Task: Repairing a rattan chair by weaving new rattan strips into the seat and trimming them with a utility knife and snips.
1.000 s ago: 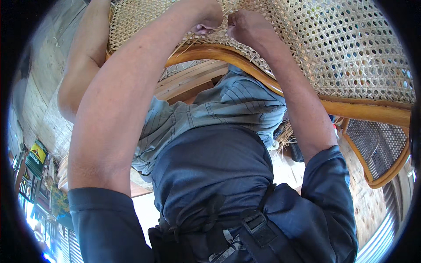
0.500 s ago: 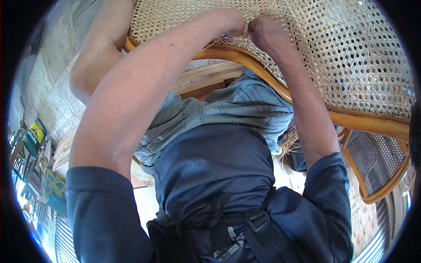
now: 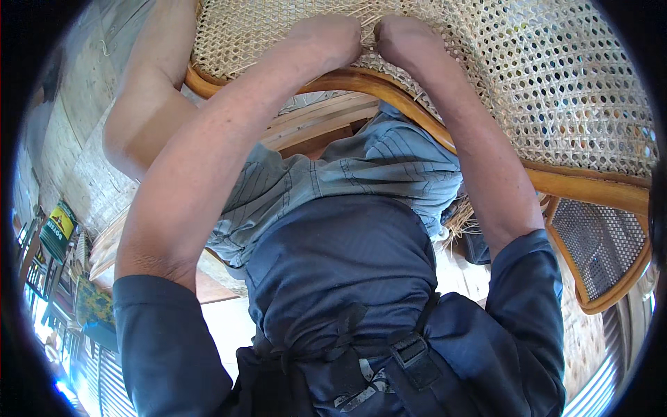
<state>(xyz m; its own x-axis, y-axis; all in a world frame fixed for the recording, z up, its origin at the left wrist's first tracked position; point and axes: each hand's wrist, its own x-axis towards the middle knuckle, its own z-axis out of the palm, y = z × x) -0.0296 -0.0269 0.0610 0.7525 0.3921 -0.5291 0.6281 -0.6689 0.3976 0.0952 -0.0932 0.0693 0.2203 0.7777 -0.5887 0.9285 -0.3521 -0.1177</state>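
A woven cane panel [image 3: 556,90] spreads before me, edged by a curved, varnished orange-brown rattan frame [image 3: 368,80]. My left hand [image 3: 330,40] is closed over the weave, just above the frame's curve. Close to its right, my right hand [image 3: 406,40] is closed too, a narrow gap between them. Thin pale cane strands [image 3: 365,21] show loose in and above that gap. The fingertips of both hands curl out of sight, so whatever they pinch is hidden.
A smaller cane panel in a rattan frame [image 3: 601,254] stands at the right. Loose fibres [image 3: 462,222] lie beside my shorts. A green and yellow container [image 3: 58,226] is at the far left. My bare knee [image 3: 135,135] flanks the frame.
Both hands have moved slightly left over the weave, and the left has turned so more of its back shows. The gap between them remains small.
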